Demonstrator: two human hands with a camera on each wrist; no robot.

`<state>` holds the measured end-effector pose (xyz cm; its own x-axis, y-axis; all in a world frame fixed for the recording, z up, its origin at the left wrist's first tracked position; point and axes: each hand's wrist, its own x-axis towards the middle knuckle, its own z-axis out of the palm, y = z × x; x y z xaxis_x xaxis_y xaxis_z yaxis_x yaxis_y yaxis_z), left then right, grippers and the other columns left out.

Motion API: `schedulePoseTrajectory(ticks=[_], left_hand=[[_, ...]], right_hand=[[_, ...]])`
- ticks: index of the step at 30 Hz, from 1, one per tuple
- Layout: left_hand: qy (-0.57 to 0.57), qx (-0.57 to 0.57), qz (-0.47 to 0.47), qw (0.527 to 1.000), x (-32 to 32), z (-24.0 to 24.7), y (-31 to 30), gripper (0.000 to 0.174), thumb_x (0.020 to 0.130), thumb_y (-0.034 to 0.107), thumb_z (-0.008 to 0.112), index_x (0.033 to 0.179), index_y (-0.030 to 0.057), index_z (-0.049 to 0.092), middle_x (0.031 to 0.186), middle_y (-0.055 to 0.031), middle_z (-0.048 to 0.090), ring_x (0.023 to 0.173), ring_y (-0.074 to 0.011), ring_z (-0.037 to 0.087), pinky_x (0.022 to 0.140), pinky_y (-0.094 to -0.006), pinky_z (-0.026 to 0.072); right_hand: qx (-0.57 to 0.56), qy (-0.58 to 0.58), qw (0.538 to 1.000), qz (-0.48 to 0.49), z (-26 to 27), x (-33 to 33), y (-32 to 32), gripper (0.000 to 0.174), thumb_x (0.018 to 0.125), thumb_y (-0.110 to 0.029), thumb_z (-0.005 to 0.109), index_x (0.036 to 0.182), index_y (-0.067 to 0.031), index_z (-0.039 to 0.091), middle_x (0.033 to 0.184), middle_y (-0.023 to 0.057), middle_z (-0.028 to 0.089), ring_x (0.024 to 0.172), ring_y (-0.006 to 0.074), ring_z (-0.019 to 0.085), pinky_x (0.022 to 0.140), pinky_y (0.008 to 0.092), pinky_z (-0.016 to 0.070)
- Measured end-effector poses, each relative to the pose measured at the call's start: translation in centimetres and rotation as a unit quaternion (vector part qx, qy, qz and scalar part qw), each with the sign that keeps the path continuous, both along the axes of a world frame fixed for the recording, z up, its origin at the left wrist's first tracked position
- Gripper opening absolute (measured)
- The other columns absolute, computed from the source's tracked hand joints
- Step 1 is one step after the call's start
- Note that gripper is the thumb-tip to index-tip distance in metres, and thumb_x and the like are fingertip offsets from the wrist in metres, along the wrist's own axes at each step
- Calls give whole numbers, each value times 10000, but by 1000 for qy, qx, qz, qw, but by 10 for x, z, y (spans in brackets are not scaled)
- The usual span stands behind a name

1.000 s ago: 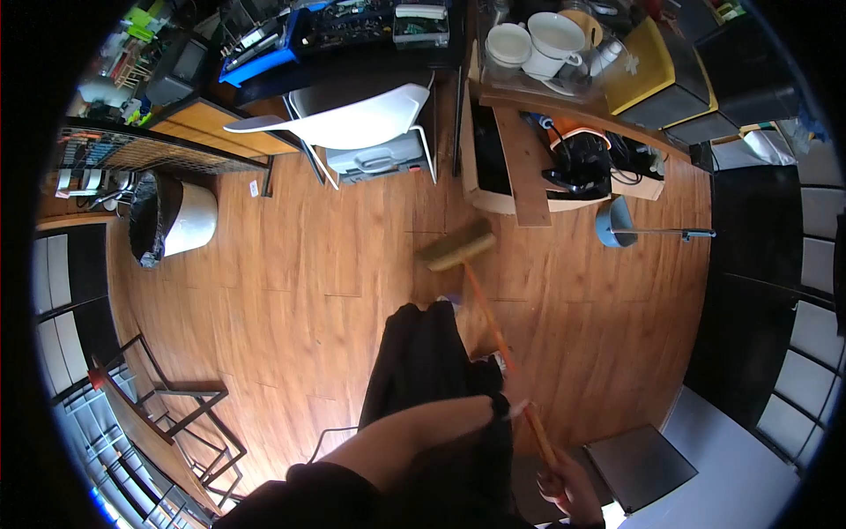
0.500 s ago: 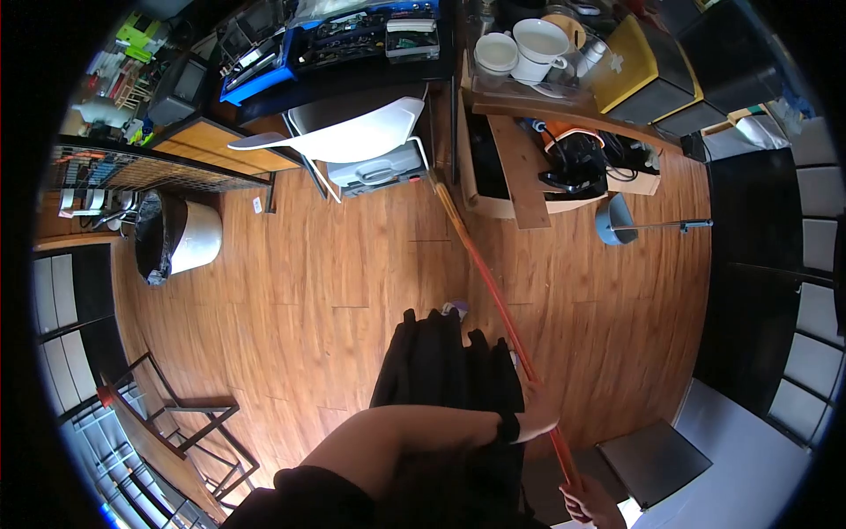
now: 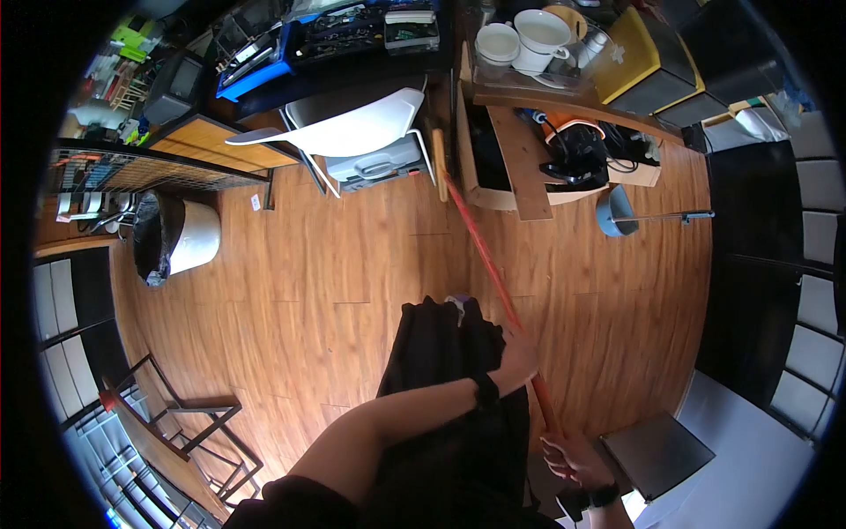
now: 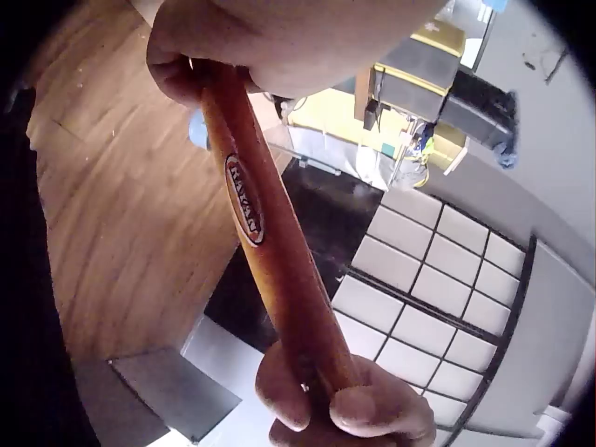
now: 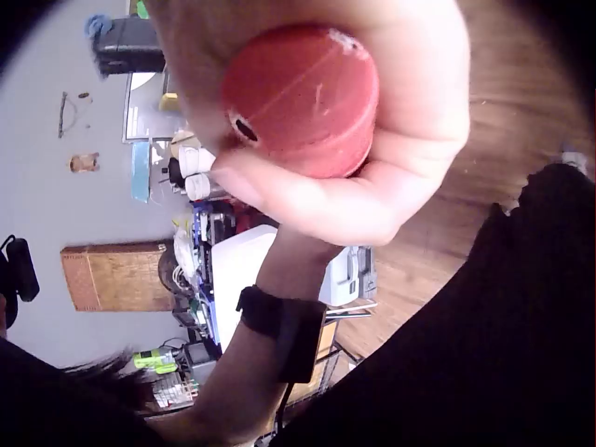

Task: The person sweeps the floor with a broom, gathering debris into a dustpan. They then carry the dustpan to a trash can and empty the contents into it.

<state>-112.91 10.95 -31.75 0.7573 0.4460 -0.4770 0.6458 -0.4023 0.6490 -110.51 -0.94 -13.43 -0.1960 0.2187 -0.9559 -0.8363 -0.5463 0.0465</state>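
A broom (image 3: 480, 247) with a long red handle slants across the floor in the head view. Its narrow head (image 3: 440, 167) is turned edge-on beside the chair leg and the carton. Partway up the handle, my left hand (image 3: 520, 360) grips the shaft. My right hand (image 3: 575, 460) holds the upper end, fingers curled round it. In the left wrist view the handle (image 4: 265, 214) bears an oval label and runs between both hands. The right wrist view shows the handle's round red end cap (image 5: 303, 102) inside my right hand's curled fingers.
A white chair (image 3: 361, 123) stands over a grey case (image 3: 374, 163). The open carton (image 3: 485, 196) holds a plank and cables. A blue long-handled dustpan (image 3: 614, 212) is to the right, a bagged bin (image 3: 194, 236) to the left. A metal-framed stool (image 3: 198, 410) stands lower left.
The broom head has swung from the open floor to the gap between chair and carton, turning edge-on. Both hands still hold the handle; in the last half second they moved slightly up and left.
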Motion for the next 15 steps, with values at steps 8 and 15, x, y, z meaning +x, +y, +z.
schedulePoseTrajectory(ticks=[8,15], left_hand=[[-60,-33,186,980,36,-60,134,343,714,67,471,985,-59,304,849,-230,449,739,-339,510,559,-359,435],[-24,-88,192,977,39,-113,214,329,722,49,472,1011,-56,357,762,-190,522,624,-273,554,474,-322,437]], right_hand=[[75,-185,978,58,-78,4,128,153,818,-215,443,775,-88,369,514,-13,363,365,81,350,309,214,304],[91,-159,982,-39,-148,-14,199,179,820,-242,438,750,-107,343,512,-4,363,387,89,364,337,226,328]])
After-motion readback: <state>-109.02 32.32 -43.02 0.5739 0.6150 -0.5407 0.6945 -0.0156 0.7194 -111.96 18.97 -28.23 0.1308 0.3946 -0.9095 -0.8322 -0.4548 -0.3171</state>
